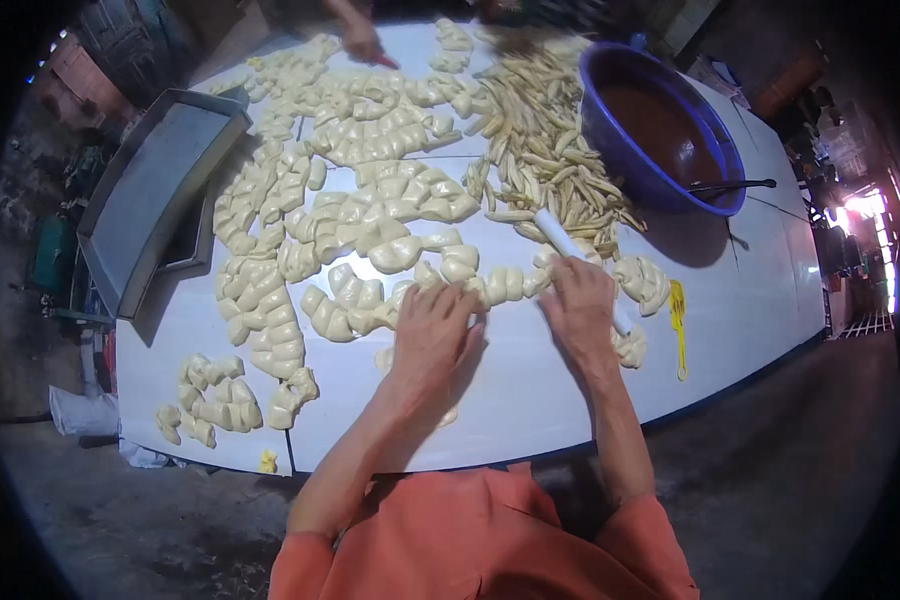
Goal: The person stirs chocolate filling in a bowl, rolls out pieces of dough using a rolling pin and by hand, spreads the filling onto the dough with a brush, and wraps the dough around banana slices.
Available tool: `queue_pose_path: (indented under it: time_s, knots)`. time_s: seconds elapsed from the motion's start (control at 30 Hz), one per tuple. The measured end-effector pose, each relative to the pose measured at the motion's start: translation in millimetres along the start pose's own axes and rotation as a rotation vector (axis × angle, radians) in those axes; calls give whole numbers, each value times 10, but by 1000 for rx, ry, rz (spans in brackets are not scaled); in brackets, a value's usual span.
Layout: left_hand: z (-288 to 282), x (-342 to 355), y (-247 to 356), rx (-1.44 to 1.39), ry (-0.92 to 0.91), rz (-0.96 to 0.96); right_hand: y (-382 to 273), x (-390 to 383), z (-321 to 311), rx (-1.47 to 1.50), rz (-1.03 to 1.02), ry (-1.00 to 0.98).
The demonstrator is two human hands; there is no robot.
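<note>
My left hand (435, 325) presses bent fingers onto the near edge of a strip of pale, glossy dough (507, 286); its fingertips are partly hidden. My right hand (582, 305) is closed over the middle of a white rolling pin (562, 236), which slants from the peeled bananas to the near right. Its thumb side reaches toward the same dough strip. More dough portions (385, 212), scored in lumps, spread beyond my hands. A small dough piece (642, 284) lies right of the pin.
Peeled bananas (540, 130) heap beside a purple basin (595, 95) holding brown liquid and a dark-handled utensil (735, 185). A yellow plastic utensil (679, 325) lies at the right. Metal trays (160, 190) lean at the left edge of the white table (740, 320). Across it, another person's hand (362, 42) holds something red.
</note>
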State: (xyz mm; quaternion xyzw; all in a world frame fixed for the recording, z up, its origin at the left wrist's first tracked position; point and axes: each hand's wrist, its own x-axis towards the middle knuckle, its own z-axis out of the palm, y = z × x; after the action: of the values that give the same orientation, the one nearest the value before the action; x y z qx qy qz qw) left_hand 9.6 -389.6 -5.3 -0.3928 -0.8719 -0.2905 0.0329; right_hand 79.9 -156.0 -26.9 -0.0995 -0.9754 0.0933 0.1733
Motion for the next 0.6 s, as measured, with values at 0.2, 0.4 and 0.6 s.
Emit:
queue_pose_path:
  time_s: [0.2,0.4,0.6]
  knots:
    - [506,384,-56,118,-14,210,31,153,99,-41,-241,-15]
    - [596,417,-88,166,-21,157,-14,-329,-152,658,165,-102]
    - [434,361,91,120,-133,57,-170,-648,-330,1243,831,-226]
